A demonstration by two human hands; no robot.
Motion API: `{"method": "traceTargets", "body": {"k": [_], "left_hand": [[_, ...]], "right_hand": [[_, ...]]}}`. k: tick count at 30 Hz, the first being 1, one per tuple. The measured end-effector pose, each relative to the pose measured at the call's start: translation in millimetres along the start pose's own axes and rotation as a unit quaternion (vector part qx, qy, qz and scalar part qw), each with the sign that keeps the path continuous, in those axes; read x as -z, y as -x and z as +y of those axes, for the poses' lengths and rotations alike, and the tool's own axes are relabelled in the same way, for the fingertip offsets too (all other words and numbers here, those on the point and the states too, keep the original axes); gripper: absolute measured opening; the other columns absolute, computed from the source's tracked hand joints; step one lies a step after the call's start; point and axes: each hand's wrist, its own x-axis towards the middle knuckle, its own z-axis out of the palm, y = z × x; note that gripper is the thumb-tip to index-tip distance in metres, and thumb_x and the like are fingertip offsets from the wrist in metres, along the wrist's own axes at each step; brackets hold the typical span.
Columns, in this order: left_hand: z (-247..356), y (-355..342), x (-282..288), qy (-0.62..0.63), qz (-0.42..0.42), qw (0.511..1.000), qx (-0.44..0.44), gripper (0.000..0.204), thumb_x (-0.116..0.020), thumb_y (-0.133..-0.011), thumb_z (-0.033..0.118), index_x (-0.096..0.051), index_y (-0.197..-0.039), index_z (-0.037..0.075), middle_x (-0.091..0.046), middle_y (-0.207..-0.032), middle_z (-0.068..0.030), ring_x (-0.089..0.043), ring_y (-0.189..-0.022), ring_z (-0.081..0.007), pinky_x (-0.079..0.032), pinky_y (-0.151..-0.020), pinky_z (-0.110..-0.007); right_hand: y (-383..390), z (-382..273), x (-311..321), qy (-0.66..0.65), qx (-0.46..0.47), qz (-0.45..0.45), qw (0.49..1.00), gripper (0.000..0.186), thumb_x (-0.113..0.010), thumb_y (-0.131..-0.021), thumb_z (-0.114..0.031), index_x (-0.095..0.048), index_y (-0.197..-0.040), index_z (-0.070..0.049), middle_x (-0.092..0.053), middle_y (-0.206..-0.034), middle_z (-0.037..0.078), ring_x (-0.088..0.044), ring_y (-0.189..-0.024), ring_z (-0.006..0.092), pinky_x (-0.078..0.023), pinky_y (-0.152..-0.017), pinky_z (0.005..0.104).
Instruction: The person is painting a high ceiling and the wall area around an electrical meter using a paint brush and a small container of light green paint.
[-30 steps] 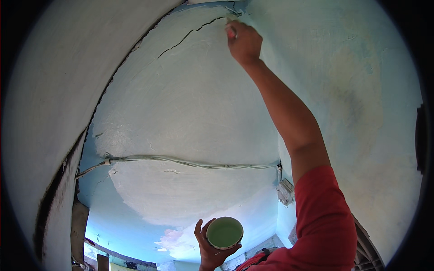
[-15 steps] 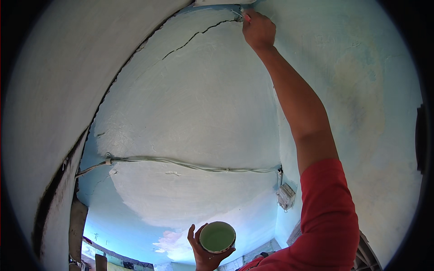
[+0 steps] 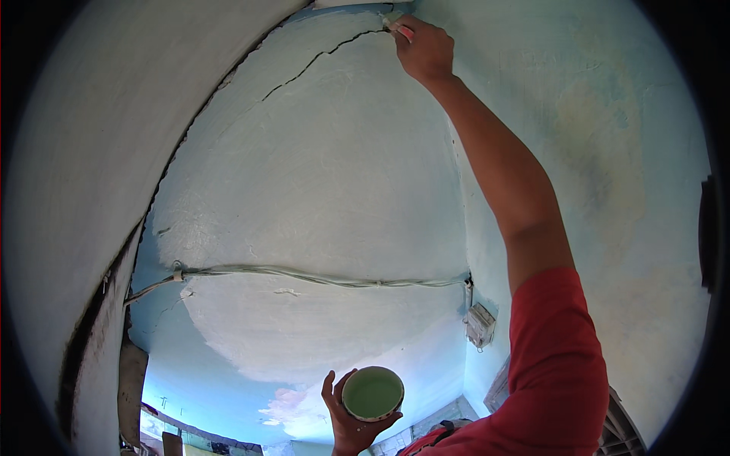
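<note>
High up at the wall's top right corner, my right hand [image 3: 427,52] is closed on a small paintbrush [image 3: 404,31] with a pinkish-red handle. Its pale bristle end reaches the wall beside the upper end of a dark jagged crack [image 3: 327,53]. Low in the view, my left hand [image 3: 351,432] grips a round tub [image 3: 372,394] from beneath and the side, thumb and fingers around it. Pale green liquid, like paint, lies inside the tub. The wall [image 3: 319,175] carries a broad whitish coat over light blue.
A bundle of cables [image 3: 304,275] runs across the wall to a grey junction box [image 3: 480,326] near the right corner. On the left, a long dark gap [image 3: 163,171] borders a slanting pale surface [image 3: 91,152]. The right wall [image 3: 608,152] is patchy blue.
My right hand and the paintbrush have shifted slightly left along the top of the wall. My left hand and the tub have moved slightly right and up in the view.
</note>
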Motion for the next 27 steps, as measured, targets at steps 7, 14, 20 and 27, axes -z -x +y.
{"method": "traceTargets", "body": {"k": [7, 14, 20, 27], "left_hand": [[3, -10, -7, -0.013, -0.025, 1.000, -0.012, 0.147, -0.105, -0.058, 0.019, 0.000, -0.161, 0.006, -0.048, -0.144, -0.0223, -0.061, -0.128, -0.0354, -0.056, -0.105, -0.050], [5, -1, 0, -0.005, -0.001, 1.000, -0.011, 0.148, -0.106, -0.058, 0.020, 0.000, -0.161, 0.007, -0.049, -0.143, -0.0226, -0.061, -0.129, -0.0357, -0.056, -0.106, -0.050], [4, -1, 3, -0.014, 0.006, 1.000, 0.010, 0.148, -0.106, -0.058, 0.020, -0.001, -0.161, 0.007, -0.050, -0.143, -0.0223, -0.061, -0.129, -0.0356, -0.054, -0.107, -0.051], [1, 9, 16, -0.017, 0.025, 1.000, 0.011, 0.148, -0.106, -0.058, 0.020, 0.000, -0.161, 0.008, -0.049, -0.143, -0.0223, -0.061, -0.129, -0.0356, -0.055, -0.107, -0.052]], "right_hand": [[3, 4, 11, 0.058, 0.013, 0.077, 0.995, 0.008, -0.072, -0.092, -0.020, -0.074, -0.099, -0.020, -0.078, -0.091, 0.007, -0.073, -0.085, 0.0350, -0.057, -0.071, 0.0458], [31, 0, 9, -0.029, -0.025, 0.098, 0.994, 0.011, -0.072, -0.087, -0.014, -0.072, -0.098, -0.016, -0.074, -0.084, 0.011, -0.072, -0.079, 0.0364, -0.057, -0.068, 0.0476], [4, 3, -5, 0.094, 0.015, 0.043, 0.995, 0.011, -0.072, -0.092, -0.022, -0.072, -0.103, -0.019, -0.077, -0.087, 0.007, -0.074, -0.082, 0.0350, -0.059, -0.070, 0.0443], [0, 1, 4, 0.079, -0.058, 0.030, 0.995, 0.015, -0.066, -0.094, -0.016, -0.068, -0.101, -0.003, -0.073, -0.086, 0.022, -0.071, -0.080, 0.0450, -0.056, -0.073, 0.0531]]}}
